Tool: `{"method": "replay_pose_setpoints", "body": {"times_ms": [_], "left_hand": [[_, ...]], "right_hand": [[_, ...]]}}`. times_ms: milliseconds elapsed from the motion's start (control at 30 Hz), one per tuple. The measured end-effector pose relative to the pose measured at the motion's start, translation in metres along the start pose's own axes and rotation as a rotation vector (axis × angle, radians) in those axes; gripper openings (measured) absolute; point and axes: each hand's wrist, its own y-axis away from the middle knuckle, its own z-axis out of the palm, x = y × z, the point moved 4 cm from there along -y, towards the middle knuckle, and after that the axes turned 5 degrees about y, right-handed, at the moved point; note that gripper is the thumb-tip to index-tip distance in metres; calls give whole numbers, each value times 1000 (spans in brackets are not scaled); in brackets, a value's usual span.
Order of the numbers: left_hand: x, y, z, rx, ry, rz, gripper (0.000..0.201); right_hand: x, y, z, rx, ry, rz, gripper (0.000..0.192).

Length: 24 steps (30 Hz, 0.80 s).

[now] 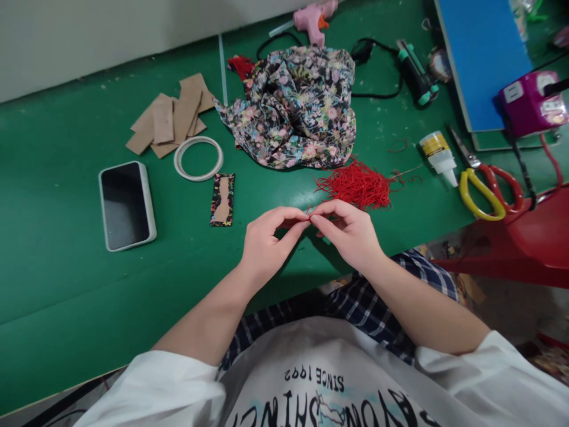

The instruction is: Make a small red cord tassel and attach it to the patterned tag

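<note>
My left hand and my right hand meet fingertip to fingertip above the near part of the table. Both are closed in a pinch on a short piece of red thread, of which only a small bit shows between the fingers. Just beyond my right hand lies a loose heap of red threads. A small cardboard piece wrapped at its edges in dark patterned cloth rests to the left of my left hand. Crumpled floral fabric spreads out behind both hands.
On the left of the green table lie a phone, a tape roll and cardboard pieces. A pink glue gun sits at the back. Rightward are a utility knife, a glue bottle and scissors.
</note>
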Motion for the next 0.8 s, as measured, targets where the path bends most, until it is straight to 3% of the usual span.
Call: {"method": "replay_pose_setpoints", "body": {"times_ms": [167, 533, 667, 800], "left_hand": [[-1, 0, 0, 29, 76, -47, 12], [0, -1, -1, 10, -19, -51, 6], [0, -1, -1, 2, -34, -57, 8], [-1, -1, -1, -13, -2, -43, 8]], "right_hand": [[-2, 0, -1, 10, 39, -30, 6], [-12, 0, -10, 77, 278, -177, 16], [-16, 2, -13, 112, 423, -280, 19], [-22, 4, -14, 139, 467, -490, 26]]}}
